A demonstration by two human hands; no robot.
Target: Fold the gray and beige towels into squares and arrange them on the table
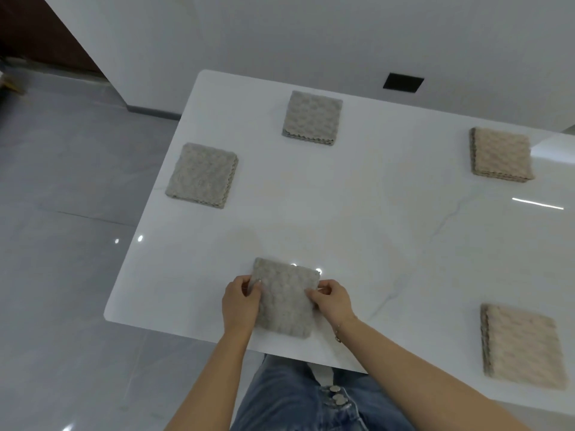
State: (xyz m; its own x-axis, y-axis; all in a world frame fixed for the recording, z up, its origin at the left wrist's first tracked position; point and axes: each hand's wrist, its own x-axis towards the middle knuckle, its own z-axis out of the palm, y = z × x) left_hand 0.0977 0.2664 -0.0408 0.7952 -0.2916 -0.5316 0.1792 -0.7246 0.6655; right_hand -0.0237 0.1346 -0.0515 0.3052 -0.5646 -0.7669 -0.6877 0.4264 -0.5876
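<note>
A folded gray towel (286,298) lies as a square near the front edge of the white table (357,219). My left hand (241,303) grips its left edge and my right hand (331,298) pinches its right edge. Two more folded gray squares lie on the table, one at the left edge (202,175) and one at the back (312,118). Two folded beige squares lie to the right, one at the back right (501,155) and one at the front right (522,346).
The table's left and front edges drop to a glossy gray tiled floor (62,244). A white wall with a dark rectangular opening (403,83) stands behind the table. My jeans (298,399) show below the front edge.
</note>
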